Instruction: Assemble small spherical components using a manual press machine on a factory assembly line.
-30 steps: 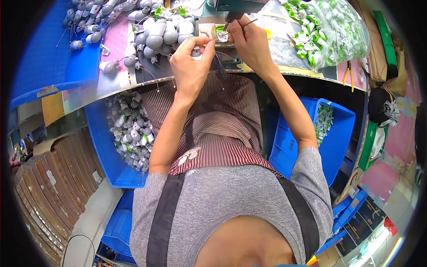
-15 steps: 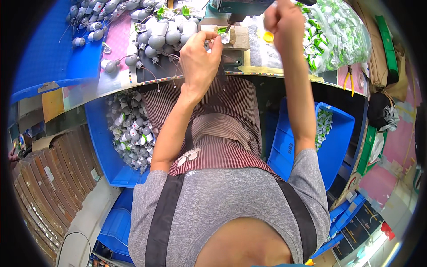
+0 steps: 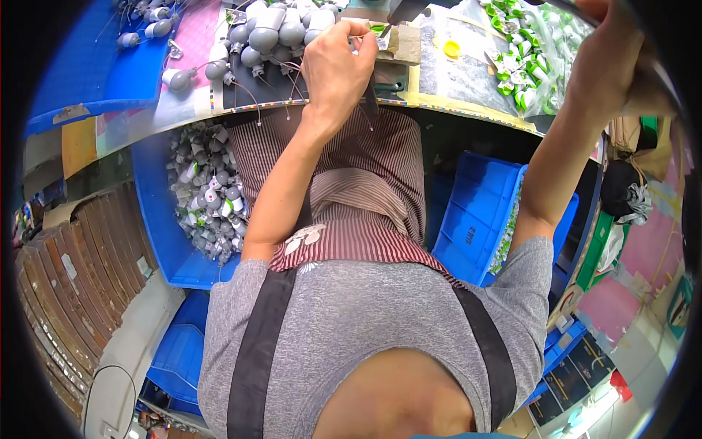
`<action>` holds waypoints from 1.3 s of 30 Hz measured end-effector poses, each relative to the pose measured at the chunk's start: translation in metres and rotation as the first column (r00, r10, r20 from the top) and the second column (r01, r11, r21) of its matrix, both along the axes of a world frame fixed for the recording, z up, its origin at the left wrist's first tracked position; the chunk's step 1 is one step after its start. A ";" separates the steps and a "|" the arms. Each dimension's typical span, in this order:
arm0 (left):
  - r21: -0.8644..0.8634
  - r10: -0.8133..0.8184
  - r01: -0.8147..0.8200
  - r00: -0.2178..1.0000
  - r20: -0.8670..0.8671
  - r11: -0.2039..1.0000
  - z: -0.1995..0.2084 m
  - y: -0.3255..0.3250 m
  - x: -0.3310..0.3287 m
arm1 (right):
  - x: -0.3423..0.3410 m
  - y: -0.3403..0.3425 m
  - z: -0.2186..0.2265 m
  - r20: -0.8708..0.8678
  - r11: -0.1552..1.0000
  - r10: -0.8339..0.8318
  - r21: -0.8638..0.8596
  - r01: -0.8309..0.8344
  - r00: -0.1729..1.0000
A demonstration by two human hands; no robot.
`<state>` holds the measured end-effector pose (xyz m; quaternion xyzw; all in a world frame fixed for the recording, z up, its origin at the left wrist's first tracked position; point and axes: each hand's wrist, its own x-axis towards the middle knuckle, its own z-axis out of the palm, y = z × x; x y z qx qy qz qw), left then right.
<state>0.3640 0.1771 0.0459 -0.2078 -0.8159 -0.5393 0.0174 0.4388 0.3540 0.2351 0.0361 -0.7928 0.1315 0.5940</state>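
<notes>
The left hand's fingertips sit close beside the dark tool tip at the frame's top centre, so a downward stroke could pinch them; the small green-and-white piece, at top centre by the tan block, might tilt if poorly steadied, and loose wires at upper left could snag on the wrist; that hand is half curled, thumb and forefinger bent to the piece, though whether they grip it I cannot tell; the right hand is raised at upper right, beside a blurred dark bar, its fingers partly hidden, its hold unclear.
</notes>
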 end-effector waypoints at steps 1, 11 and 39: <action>-0.008 -0.005 0.005 1.000 -0.012 1.000 0.000 0.001 0.000 | 0.007 -0.001 -0.008 -0.002 1.000 -0.012 0.020 0.013 1.000; -0.061 0.010 -0.017 0.994 -0.107 0.998 -0.001 0.004 0.000 | 0.042 -0.001 -0.021 0.227 0.867 0.063 0.470 -0.165 0.972; 0.003 -0.073 0.075 0.986 -0.151 0.997 -0.005 0.000 -0.003 | 0.044 0.000 -0.073 0.120 0.820 -0.072 0.572 -0.010 0.990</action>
